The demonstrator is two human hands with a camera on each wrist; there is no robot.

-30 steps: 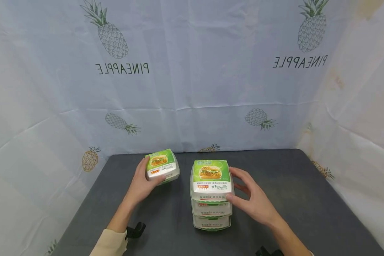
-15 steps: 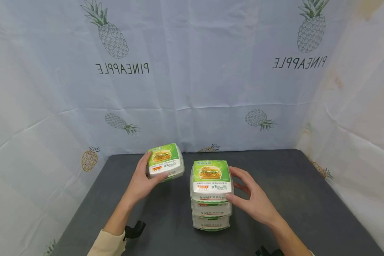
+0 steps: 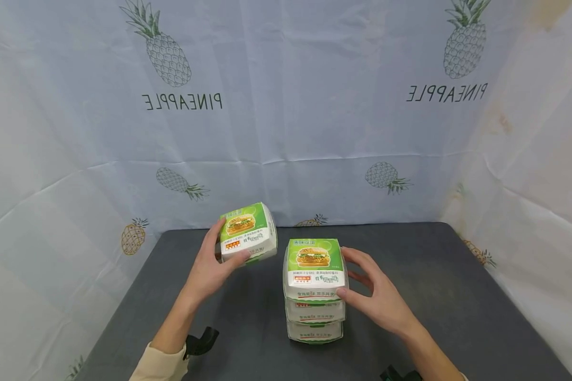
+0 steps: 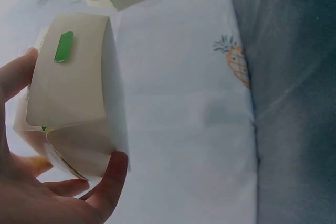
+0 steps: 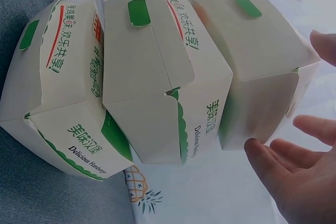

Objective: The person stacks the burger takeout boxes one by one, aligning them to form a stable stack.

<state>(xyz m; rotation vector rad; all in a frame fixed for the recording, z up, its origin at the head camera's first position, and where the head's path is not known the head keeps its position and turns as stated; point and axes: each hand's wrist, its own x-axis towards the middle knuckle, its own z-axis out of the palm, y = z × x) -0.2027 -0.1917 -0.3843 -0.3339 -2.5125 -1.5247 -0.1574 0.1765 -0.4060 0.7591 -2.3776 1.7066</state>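
Note:
My left hand holds a white-and-green burger box raised and tilted, left of the stack. In the left wrist view, the thumb and fingers press on opposite sides of this box. Three matching boxes stand stacked on the table: a top box, a middle box and a bottom box. At the top box's right side, my right hand rests with its thumb on the front corner and a finger farther back. The right wrist view has fingertips at that box's edge.
The dark table ends at the back against a pale curtain printed with pineapples. More curtain hangs on both sides. A black strap piece is on the left wrist.
My left hand has lifted its burger box upward and slightly to the right, tipping it more. The right hand and the stack have stayed where they were.

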